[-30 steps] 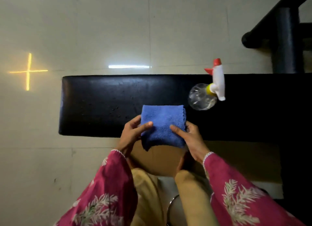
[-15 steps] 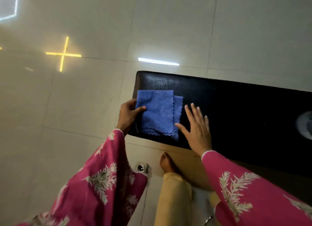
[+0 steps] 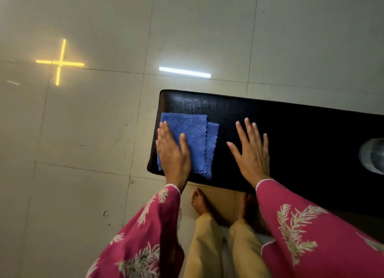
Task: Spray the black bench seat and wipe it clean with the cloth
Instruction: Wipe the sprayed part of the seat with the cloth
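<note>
Two hands are laid flat on the same seat here, so nothing is actually being gripped. Biggest thing in shot is the pale tiled floor, where a yellow cross-shaped light reflection and a white bar reflection are picked up. Next down is the black bench seat, seen from its left end and running off the right edge; small wet droplets can be made out near its far left corner. Pink floral sleeves and tan trousers are seen at the bottom, with bare feet just under the bench's near edge. The blue cloth is spread folded on the seat's left end, scalloped edges showing on its right and near sides. The left hand is pressed palm-down on the cloth's left part, fingers straight and together. The right hand is planted open on bare seat just right of the cloth, fingers splayed, not touching it. Only a clear rounded piece of the spray bottle is caught at the right edge, lying on the seat.
</note>
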### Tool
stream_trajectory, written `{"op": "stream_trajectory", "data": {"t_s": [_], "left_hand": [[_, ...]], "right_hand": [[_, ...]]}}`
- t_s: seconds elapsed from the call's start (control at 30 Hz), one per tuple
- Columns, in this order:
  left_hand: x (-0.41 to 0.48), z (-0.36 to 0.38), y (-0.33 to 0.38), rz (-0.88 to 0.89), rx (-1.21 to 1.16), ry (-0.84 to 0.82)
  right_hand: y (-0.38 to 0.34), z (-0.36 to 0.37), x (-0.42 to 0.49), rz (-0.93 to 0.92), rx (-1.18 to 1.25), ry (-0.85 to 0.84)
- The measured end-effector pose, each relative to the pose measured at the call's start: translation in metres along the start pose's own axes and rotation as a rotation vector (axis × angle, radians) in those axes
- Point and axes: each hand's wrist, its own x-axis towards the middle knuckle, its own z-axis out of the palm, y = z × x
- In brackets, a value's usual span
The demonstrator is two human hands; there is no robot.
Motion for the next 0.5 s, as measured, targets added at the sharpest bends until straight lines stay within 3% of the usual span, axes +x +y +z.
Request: {"op": "stream_trajectory", "data": {"t_s": [0.07, 0.2, 0.37, 0.43, 0.5], "left_hand": [[0.009, 0.026, 0.002, -0.059, 0.13, -0.083], [0.049, 0.061, 0.019, -0.106, 0.294, -0.009], [0.048, 0.044, -0.016, 0.496, 0.5, -0.11], [0.063, 0.035, -0.024, 0.381, 0.486, -0.076], [0.085, 0.039, -0.005, 0.085, 0.413, -0.015]], "right_hand": [[0.006, -0.002, 0.013, -0.005, -0.003, 0.03], [0.01, 0.005, 0.038, -0.057, -0.026, 0.074], [0.013, 0.015, 0.046, -0.078, -0.074, 0.136], [0.014, 0.018, 0.046, -0.082, -0.092, 0.158], [0.014, 0.021, 0.044, -0.08, -0.11, 0.165]]}}
